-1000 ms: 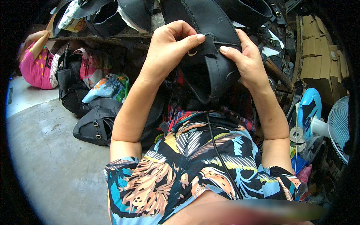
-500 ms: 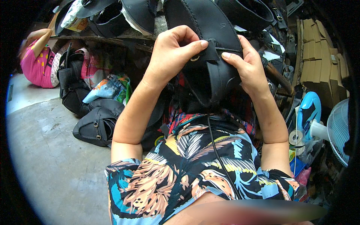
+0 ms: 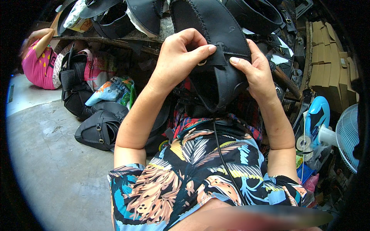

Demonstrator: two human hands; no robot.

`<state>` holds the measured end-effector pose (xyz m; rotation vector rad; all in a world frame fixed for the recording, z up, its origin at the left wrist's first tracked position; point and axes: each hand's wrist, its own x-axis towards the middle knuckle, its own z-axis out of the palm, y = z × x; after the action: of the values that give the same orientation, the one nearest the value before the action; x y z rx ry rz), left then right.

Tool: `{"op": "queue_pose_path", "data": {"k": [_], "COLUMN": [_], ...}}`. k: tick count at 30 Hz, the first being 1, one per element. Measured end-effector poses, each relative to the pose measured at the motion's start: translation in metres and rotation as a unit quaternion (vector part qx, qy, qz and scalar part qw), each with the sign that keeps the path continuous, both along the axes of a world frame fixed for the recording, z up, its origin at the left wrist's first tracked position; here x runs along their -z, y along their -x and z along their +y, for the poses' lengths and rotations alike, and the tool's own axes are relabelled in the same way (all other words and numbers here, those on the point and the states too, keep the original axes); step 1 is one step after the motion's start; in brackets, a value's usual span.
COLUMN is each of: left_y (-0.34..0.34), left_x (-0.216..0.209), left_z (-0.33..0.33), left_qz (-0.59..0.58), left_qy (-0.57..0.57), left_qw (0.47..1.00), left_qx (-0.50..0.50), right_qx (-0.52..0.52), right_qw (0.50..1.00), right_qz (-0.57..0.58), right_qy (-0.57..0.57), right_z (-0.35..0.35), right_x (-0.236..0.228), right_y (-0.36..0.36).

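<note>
A black leather shoe upper with a stitched seam is held up in front of my chest. My left hand pinches its seam edge between thumb and bent fingers. Just under that thumb a small shiny metal piece shows against the black; whether my fingers also hold thread or a needle cannot be made out. On the other side my right hand grips the upper's edge, thumb on the near face and fingers mostly hidden behind. The upper's open, curved lower end hangs toward my lap.
More black shoe uppers lie along the bench at the back. On the floor at left are black uppers with metal trim and bags. A person in pink sits far left. A white fan and stacked cardboard stand right.
Both hands and the shoe upper have shifted slightly down and to the right. The grip of each hand looks the same.
</note>
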<state>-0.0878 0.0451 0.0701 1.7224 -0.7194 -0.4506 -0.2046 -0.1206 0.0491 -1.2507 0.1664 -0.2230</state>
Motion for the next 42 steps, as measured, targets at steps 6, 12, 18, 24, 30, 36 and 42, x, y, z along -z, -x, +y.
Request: {"op": "queue_pose_path", "data": {"k": [6,12,18,24,30,36,42], "left_y": [0.001,0.0,0.003,-0.002,0.001,-0.001,0.001], "left_x": [0.002,0.003,0.003,-0.001,0.0,0.001,0.003], "left_z": [0.003,0.003,0.007,0.012,0.007,0.002,0.0], "left_qz": [0.024,0.024,0.03,0.049,0.03,0.007,-0.038], "left_qy": [0.028,0.053,0.055,0.094,0.049,0.039,0.012], "left_qw": [0.999,0.998,0.998,0.994,0.998,0.999,0.999], "left_qx": [0.012,0.012,0.009,0.005,-0.003,0.002,-0.013], "right_qx": [-0.007,-0.015,-0.006,0.009,-0.013,-0.008,-0.006], "right_qw": [1.0,1.0,1.0,0.998,0.998,1.0,1.0], "right_qz": [0.001,0.003,-0.014,0.036,-0.04,-0.02,-0.015], "right_qy": [-0.022,-0.016,-0.011,-0.054,-0.037,-0.005,0.005], "right_z": [0.0,-0.001,-0.001,-0.004,0.0,0.001,0.001], "right_x": [0.002,0.002,0.003,0.003,0.001,0.002,0.006], "right_y": [0.0,-0.001,-0.001,-0.003,-0.002,-0.003,-0.002]}}
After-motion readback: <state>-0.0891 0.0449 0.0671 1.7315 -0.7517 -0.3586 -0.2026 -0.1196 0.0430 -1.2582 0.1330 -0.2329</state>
